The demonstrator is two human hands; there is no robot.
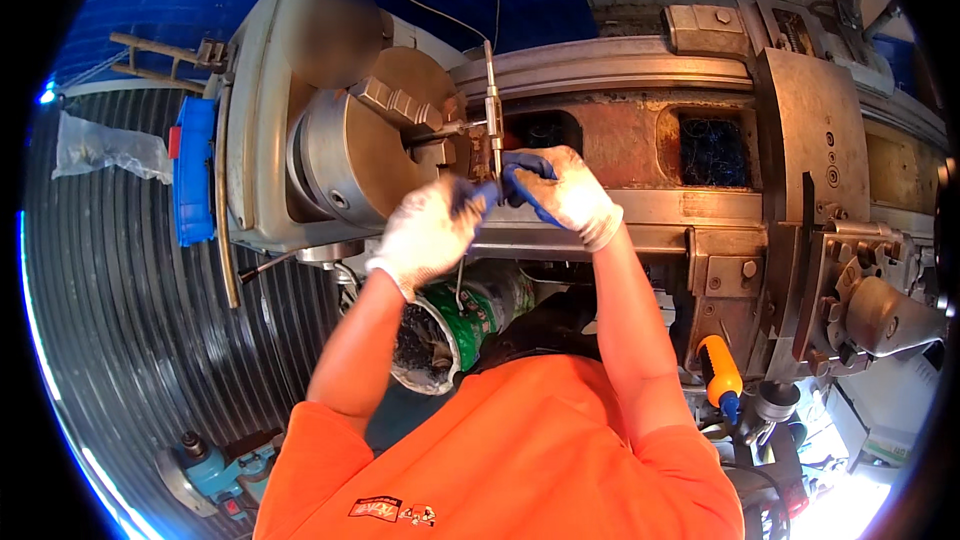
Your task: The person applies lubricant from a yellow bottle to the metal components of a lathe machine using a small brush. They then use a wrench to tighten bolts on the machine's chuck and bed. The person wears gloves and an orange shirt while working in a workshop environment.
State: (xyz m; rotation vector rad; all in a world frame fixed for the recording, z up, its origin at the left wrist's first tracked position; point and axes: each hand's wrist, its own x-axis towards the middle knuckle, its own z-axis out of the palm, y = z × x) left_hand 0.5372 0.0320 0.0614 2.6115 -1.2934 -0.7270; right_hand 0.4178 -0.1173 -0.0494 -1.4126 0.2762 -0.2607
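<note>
A steel tap wrench (492, 105) stands crosswise in front of the lathe chuck (365, 155), its side shaft reaching left toward the jaws. My right hand (570, 188), in a white glove with blue fingers, curls at the bar's lower end and seems to grip it. Close by on the left, my left hand (430, 225) wears a matching glove. Its fingers are bent together and slightly blurred; anything inside them is hidden. The far end of the bar sticks up free of both hands.
Lathe bed rails (620, 208) run to the right, toward the carriage (815, 130). Below my left hand stands an open bucket (440, 345) of dark scraps. An orange bottle (718, 368) hangs at the right. A blue tray (195, 172) sits left of the headstock.
</note>
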